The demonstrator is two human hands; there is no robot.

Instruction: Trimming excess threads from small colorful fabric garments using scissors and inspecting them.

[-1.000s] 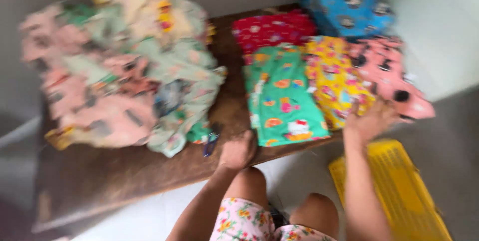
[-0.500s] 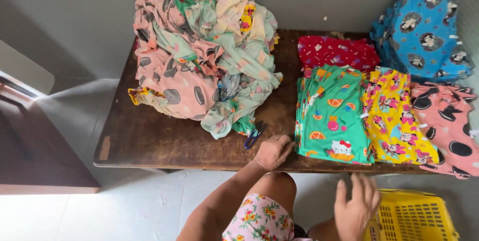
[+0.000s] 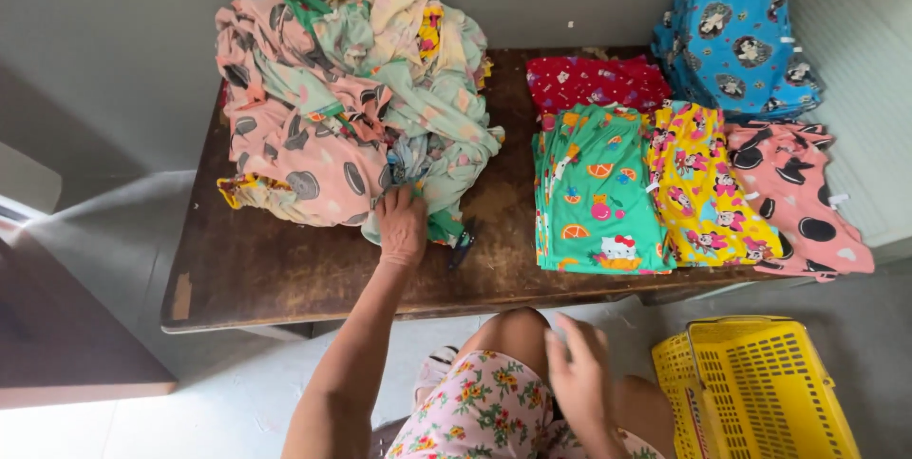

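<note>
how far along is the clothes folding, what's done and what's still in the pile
Done: five flat stacks on the wooden table: red, green, yellow, pink and blue. In hand: the left hand is on the edge of the unfolded heap; the right hand is empty over the lap. Left: that whole large heap.

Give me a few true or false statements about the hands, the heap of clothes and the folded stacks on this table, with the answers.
1. The left hand touches the heap of unfolded clothes. True.
2. The right hand holds the green folded stack. False: it is off the table, above the lap, holding nothing.
3. The yellow basket is on the table. False: it sits on the floor.
4. The yellow folded stack lies between the green and pink folded stack. True.
</note>
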